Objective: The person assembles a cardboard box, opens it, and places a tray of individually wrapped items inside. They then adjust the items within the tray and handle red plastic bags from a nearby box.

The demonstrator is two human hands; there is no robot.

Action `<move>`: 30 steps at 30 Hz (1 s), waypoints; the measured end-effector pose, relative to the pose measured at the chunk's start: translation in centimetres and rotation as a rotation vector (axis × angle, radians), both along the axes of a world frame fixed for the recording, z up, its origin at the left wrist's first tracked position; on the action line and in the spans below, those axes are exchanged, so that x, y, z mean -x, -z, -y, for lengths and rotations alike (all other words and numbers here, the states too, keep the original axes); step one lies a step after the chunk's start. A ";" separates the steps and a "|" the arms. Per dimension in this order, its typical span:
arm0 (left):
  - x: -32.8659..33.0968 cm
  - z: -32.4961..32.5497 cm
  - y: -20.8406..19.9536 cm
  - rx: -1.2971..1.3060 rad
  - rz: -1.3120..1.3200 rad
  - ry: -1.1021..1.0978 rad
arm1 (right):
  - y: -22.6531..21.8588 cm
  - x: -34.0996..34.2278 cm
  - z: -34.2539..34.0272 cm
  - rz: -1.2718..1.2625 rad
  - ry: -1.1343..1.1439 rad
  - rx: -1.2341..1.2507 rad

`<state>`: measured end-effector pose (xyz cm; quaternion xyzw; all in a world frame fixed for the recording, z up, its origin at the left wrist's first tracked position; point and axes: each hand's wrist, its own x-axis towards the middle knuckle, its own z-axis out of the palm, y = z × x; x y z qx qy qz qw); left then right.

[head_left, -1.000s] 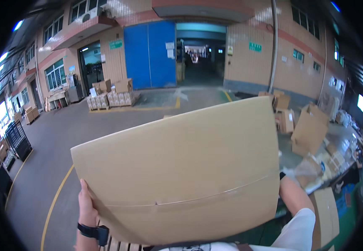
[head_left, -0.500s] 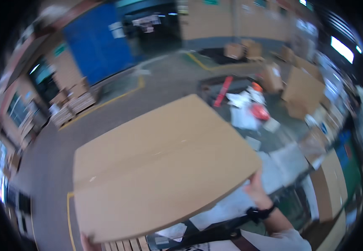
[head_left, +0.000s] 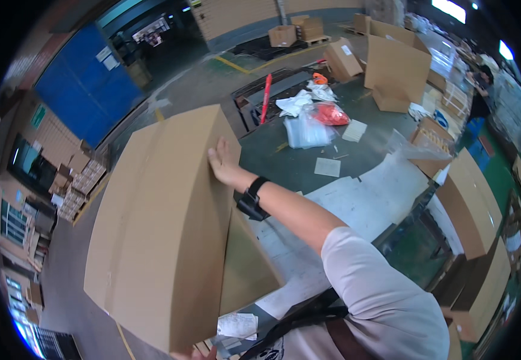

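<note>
And here's the big blue door (head_left: 86, 84), upper left, pale sheets stuck near its edge, with a dark doorway (head_left: 179, 48) right alongside, lights glinting deep inside! Next to that runs the tan wall (head_left: 236, 21), a blue-grey band (head_left: 242, 39) along its foot. Down on the left, a window (head_left: 12, 222) with several panes, then grey floor (head_left: 71, 264) crossed by yellow lines (head_left: 231, 65). Centre-right, a wide dark-green bench (head_left: 374, 135); top right, a white glare (head_left: 449, 10) blazing out of deep shadow!
</note>
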<state>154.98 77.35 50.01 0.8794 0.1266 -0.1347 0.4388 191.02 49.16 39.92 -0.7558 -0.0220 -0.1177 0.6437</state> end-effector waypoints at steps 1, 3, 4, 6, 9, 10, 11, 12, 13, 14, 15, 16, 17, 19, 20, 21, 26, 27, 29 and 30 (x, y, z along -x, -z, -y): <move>0.2 0.9 0.8 0.293 0.136 -0.153 | -2.0 2.0 -3.2 -0.015 -0.095 -0.065; 0.1 0.5 2.9 0.718 0.340 -0.233 | -3.9 6.8 -8.6 0.027 -0.104 0.137; 0.1 0.1 3.6 0.853 0.388 -0.165 | -4.4 8.1 -9.6 0.045 -0.078 0.250; -1.5 -2.1 5.1 0.758 0.264 0.338 | -4.6 5.9 -7.4 0.044 -0.075 0.224; -2.2 -1.3 6.0 0.664 0.238 0.385 | -5.1 5.3 -5.8 0.063 -0.158 0.079; -2.3 -0.4 4.7 0.614 0.274 0.429 | -5.6 6.1 -5.6 0.106 -0.190 0.025; -2.3 -0.4 7.0 0.646 0.253 0.538 | -3.8 8.1 -4.8 0.204 -0.221 0.131; -2.0 -0.7 9.2 0.664 0.237 0.635 | -2.2 11.7 -3.8 0.269 -0.343 0.144; -1.6 -1.5 11.3 0.676 0.221 0.713 | -1.4 16.4 -3.1 0.136 -0.507 0.191; -1.4 -0.5 13.7 0.684 0.150 0.761 | 1.4 21.1 -3.0 0.231 -0.637 -0.141; -0.9 0.6 16.4 0.661 0.054 0.788 | 3.1 25.7 -2.6 0.140 -0.780 -0.265; -0.2 2.4 19.1 0.616 -0.083 0.811 | 6.1 30.5 -1.8 0.037 -0.769 -0.414; 0.5 4.5 21.8 0.558 -0.212 0.841 | 8.4 35.1 1.0 -0.002 -0.837 -0.364; 2.2 9.2 27.8 0.419 -0.456 0.919 | 13.4 45.8 7.6 -0.431 -0.654 -0.333; 3.1 10.7 30.7 0.341 -0.551 0.946 | 14.0 51.8 10.6 -0.361 -0.382 -0.183; 4.4 13.4 34.1 0.262 -0.647 1.016 | 19.7 58.0 13.7 -0.508 -0.199 0.190; 7.1 18.9 44.0 -0.077 -0.873 1.090 | 17.8 76.5 22.1 -1.094 0.188 0.593; 8.1 21.7 44.8 -0.088 -0.902 1.129 | 19.6 80.2 24.0 -1.084 0.307 0.505; 9.4 28.3 44.8 0.013 -0.914 1.251 | 21.2 85.7 27.4 -1.062 0.530 0.404; 9.7 33.1 43.4 0.104 -0.899 1.348 | 21.7 87.6 28.7 -1.061 0.633 0.378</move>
